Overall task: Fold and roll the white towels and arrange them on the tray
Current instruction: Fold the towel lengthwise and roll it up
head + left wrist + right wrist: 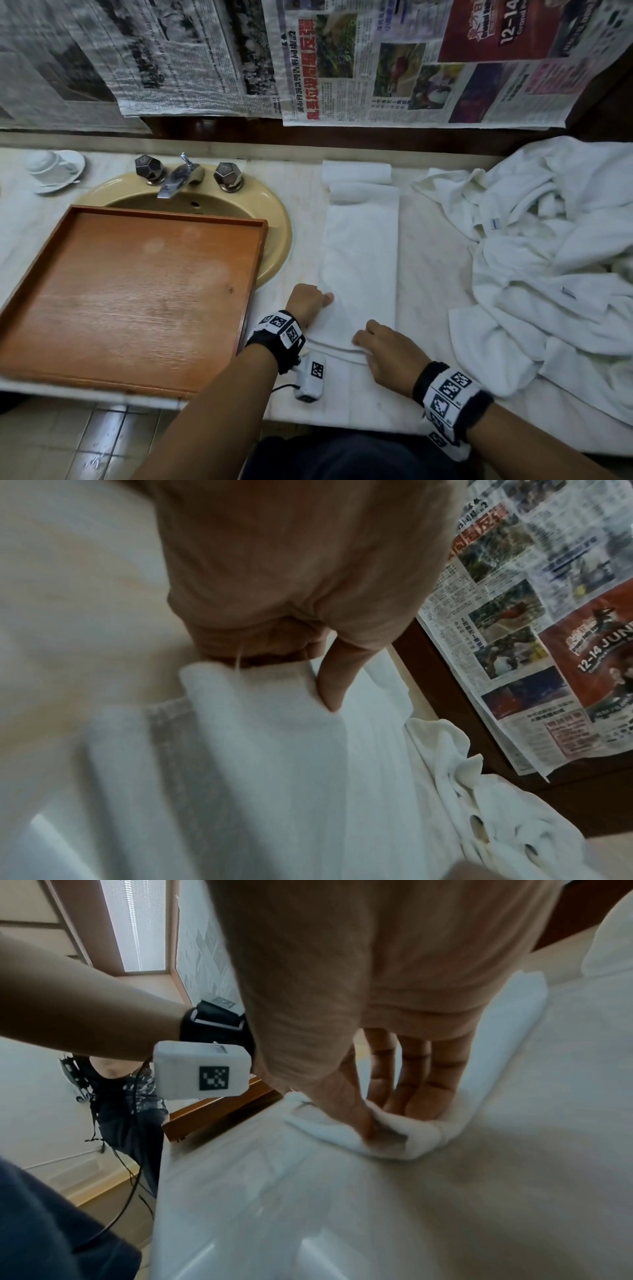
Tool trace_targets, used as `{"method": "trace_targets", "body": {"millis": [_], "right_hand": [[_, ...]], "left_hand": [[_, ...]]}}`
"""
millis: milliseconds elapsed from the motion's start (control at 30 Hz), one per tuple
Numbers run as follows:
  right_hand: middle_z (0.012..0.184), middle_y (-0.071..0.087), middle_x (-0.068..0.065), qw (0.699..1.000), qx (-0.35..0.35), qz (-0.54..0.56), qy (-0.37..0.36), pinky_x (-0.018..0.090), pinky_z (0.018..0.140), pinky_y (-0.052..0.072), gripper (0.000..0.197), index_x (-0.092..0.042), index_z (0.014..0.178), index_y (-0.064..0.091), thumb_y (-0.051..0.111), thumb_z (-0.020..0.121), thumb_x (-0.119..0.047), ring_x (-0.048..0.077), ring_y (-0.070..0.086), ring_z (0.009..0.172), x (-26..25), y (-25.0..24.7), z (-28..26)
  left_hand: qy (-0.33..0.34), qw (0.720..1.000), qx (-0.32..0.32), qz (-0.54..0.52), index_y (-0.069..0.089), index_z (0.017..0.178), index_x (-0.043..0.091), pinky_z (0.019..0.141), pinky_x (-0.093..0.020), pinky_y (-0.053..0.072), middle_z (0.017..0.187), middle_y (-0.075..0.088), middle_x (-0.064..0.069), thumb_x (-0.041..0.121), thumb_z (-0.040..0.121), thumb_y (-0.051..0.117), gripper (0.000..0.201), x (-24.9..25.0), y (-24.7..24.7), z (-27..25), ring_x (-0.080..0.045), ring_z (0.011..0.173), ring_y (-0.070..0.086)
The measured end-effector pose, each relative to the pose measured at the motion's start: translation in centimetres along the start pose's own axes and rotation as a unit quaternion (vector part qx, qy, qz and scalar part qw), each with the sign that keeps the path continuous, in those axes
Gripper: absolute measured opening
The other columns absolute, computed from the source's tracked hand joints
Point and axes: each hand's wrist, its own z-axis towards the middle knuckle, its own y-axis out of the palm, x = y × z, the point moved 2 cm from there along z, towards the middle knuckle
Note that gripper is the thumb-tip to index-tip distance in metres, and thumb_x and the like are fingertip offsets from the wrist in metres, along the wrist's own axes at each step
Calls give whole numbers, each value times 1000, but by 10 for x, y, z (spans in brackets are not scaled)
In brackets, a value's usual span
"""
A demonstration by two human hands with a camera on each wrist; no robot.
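Left hand (306, 301): lower centre, fingers pinching the folded towel (361, 260).
Right hand (390, 356): fingers curled on towel's near roll.
Tray (236, 298): left.

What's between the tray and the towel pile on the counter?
In the head view, the folded towel lies between tray and pile, both hands on its near end.

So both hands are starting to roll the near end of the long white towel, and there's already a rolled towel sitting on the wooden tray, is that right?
Not quite. Both hands, left hand and right hand, do work the near end of the long towel, but the head view shows nothing on the tray. The rolled towel lies on the counter behind the long towel.
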Motion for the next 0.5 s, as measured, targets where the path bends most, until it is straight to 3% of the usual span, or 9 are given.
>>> {"method": "trace_targets", "body": {"millis": [67,133,167,233,300,367,433,500], "right_hand": [[114,54,1,999,-30,7,-12,36,82,48,37,-21,125,60,46,93,-9,24,57,101,4,0,-3],[102,55,-4,998,-61,-1,-29,35,79,46,16,-26,104,63,50,95,-21,20,56,94,8,-6,-6],[95,55,-7,997,-76,-7,-25,34,77,45,9,-28,90,59,52,95,-32,16,54,88,10,-10,-7],[90,57,-7,999,-34,-29,-7,35,74,46,31,-25,80,59,45,95,-49,15,54,85,16,-13,-2],[101,60,0,996,76,-47,2,37,78,49,47,-20,95,66,28,96,-47,22,57,97,20,-13,11],[133,56,10,992,114,-43,25,45,96,50,58,-14,126,62,23,96,-45,32,52,124,21,-7,23],[165,16,15,995,73,-41,58,51,119,27,75,-9,156,28,11,96,-50,33,16,152,27,5,32],[164,-19,7,995,44,-52,79,48,124,1,81,-13,159,-3,-3,92,-58,23,-15,153,38,16,31]], "left_hand": [[-3,1000,1,31,57,75,12,84,-46,58,84,63,-11,17,87,74,22,2,-3,-6,-29,83,64],[-1,995,8,100,50,70,14,76,-44,58,80,59,-9,20,81,77,29,0,-9,-14,-28,78,62],[2,988,12,156,51,75,14,71,-39,56,83,60,-7,23,80,77,28,0,-11,-21,-26,78,61],[26,946,42,320,53,104,13,70,-33,50,101,62,-6,30,82,72,34,-1,-13,-35,-27,90,62],[89,868,87,480,36,137,12,81,-38,49,127,52,-12,32,87,63,60,4,-3,-47,-34,110,57],[184,817,100,537,16,155,11,106,-50,41,157,25,-20,37,96,53,75,12,21,-54,-40,141,33],[254,794,29,551,0,161,15,120,-59,17,167,-9,-16,44,104,39,75,7,46,-51,-35,154,0],[265,774,-19,575,-9,161,21,120,-62,6,162,-28,-8,53,104,25,73,-13,49,-38,-29,154,-17]]}}
